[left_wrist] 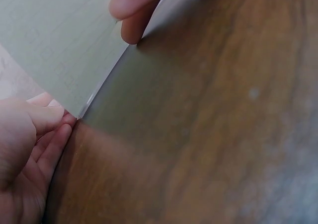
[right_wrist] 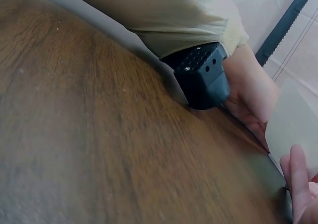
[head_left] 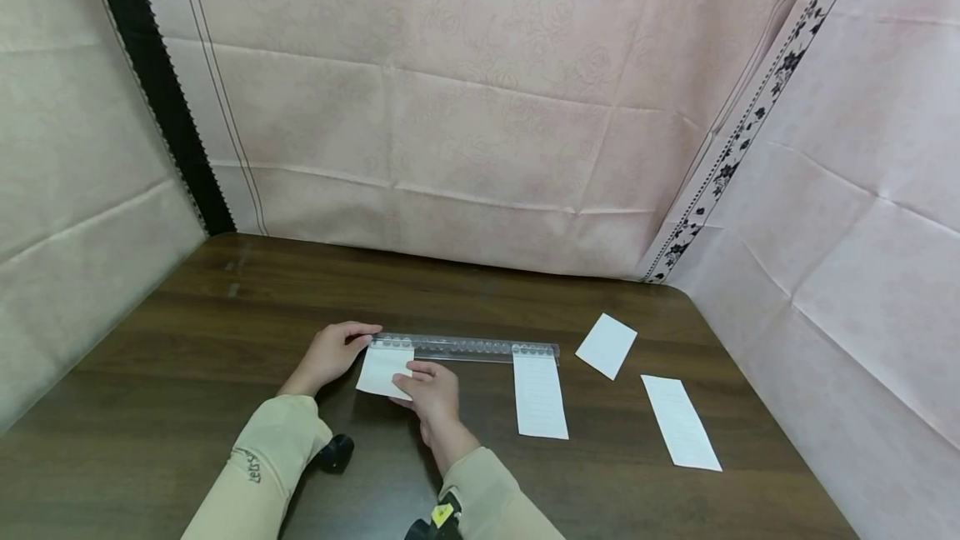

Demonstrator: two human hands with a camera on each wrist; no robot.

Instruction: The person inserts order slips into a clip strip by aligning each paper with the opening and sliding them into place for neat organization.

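A clear plastic ruler (head_left: 465,348) lies crosswise on the table. At its left end the thumb and fingers of my left hand (head_left: 333,355) pinch the ruler beside the corner of a white paper slip (head_left: 381,367). The slip's top edge lies along the ruler. My right hand (head_left: 435,398) pinches the slip's right side near its lower corner. In the right wrist view the slip (right_wrist: 293,119) stands tilted up from the tabletop, with straight right fingers (right_wrist: 297,172) against it. A lined paper strip (head_left: 540,397) meets the ruler near its right end.
A small white paper piece (head_left: 606,346) and a longer lined strip (head_left: 681,423) lie to the right on the brown wooden table (head_left: 247,457). Pale cloth (head_left: 480,107) hangs behind and at both sides. A black camera (right_wrist: 201,80) is strapped at the left wrist.
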